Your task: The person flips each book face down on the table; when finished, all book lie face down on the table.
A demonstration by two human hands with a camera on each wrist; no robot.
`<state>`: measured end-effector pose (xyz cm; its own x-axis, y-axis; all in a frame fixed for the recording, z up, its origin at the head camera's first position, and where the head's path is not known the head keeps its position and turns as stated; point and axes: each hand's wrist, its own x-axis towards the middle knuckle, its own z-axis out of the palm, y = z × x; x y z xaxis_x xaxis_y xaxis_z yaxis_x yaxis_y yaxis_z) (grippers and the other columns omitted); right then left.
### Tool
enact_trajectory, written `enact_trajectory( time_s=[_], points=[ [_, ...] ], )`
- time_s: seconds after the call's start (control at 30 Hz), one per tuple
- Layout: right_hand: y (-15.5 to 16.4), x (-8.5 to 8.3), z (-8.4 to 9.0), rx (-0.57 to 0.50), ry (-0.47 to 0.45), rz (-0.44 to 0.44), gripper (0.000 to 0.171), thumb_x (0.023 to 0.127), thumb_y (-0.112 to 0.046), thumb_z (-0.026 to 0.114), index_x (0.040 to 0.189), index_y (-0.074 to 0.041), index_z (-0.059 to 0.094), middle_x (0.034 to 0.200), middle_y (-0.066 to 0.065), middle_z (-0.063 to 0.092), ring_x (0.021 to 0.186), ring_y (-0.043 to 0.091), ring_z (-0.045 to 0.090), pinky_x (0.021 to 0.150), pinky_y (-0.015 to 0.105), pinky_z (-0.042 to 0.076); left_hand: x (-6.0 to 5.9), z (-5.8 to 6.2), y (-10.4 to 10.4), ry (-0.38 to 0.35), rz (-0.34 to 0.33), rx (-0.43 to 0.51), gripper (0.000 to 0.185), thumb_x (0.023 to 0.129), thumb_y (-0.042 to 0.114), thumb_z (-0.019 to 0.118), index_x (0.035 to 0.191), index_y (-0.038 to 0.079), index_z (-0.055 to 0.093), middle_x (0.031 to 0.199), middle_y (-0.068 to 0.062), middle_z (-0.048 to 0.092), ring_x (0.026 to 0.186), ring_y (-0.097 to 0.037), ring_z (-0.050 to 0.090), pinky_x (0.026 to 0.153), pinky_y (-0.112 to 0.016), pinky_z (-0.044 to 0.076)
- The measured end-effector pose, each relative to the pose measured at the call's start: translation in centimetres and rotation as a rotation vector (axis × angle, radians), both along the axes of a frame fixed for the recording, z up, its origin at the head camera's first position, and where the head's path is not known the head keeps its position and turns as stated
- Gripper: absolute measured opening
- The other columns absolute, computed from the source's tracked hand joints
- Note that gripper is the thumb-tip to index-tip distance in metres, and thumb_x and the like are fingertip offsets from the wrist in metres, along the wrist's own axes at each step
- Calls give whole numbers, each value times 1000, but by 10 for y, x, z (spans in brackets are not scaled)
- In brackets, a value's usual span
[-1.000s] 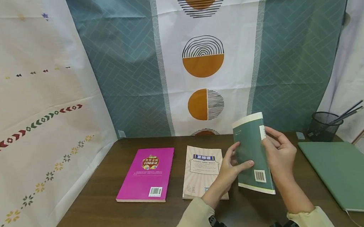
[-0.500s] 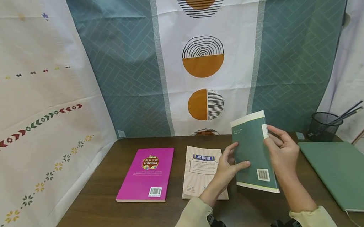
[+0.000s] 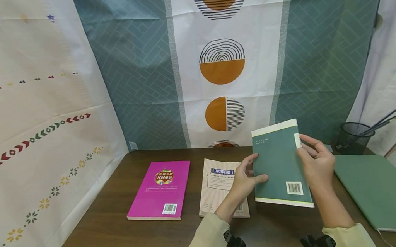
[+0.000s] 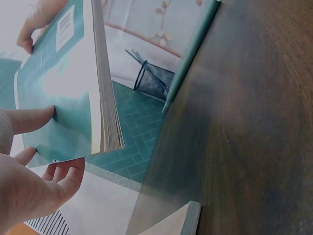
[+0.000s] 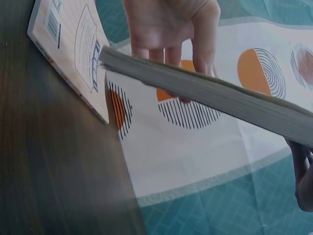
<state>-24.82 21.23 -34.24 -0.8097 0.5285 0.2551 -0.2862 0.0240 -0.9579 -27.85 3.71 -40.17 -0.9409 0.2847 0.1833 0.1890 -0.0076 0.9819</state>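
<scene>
Green book [image 3: 279,165]: held up off the desk [image 3: 116,238], back cover with barcode toward the person, tilted, lower edge just above the wood. Left hand [image 3: 245,178]: pinches the book's left edge, thumb on the cover, fingers behind. Right hand [image 3: 317,161]: grips the right edge, fingers curled round it. Beige book [image 3: 220,183]: flat, partly under the left hand. Pink book [image 3: 162,189]: flat, further left, a gap of bare wood between the two. Green folder [image 3: 378,190]: flat, just right of the right hand. Mesh pen pot [image 3: 352,137]: behind the right hand, at the desk's back edge. Bare wood lies beneath the held book.
</scene>
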Motion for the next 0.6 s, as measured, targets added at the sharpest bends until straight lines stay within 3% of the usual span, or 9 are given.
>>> enact_trajectory(
  time_s=[0.6],
  points=[
    [15,-8,-2,72,-47,-23,37,88,-5,57,123,-14,66,75,-34,66,59,-8,64,49,12,48,-1,1,-1,29,-11,-7,65,83,-3,68,143,15,49,134,-11,49,91,-8,59,81,-31,59]
  ],
)
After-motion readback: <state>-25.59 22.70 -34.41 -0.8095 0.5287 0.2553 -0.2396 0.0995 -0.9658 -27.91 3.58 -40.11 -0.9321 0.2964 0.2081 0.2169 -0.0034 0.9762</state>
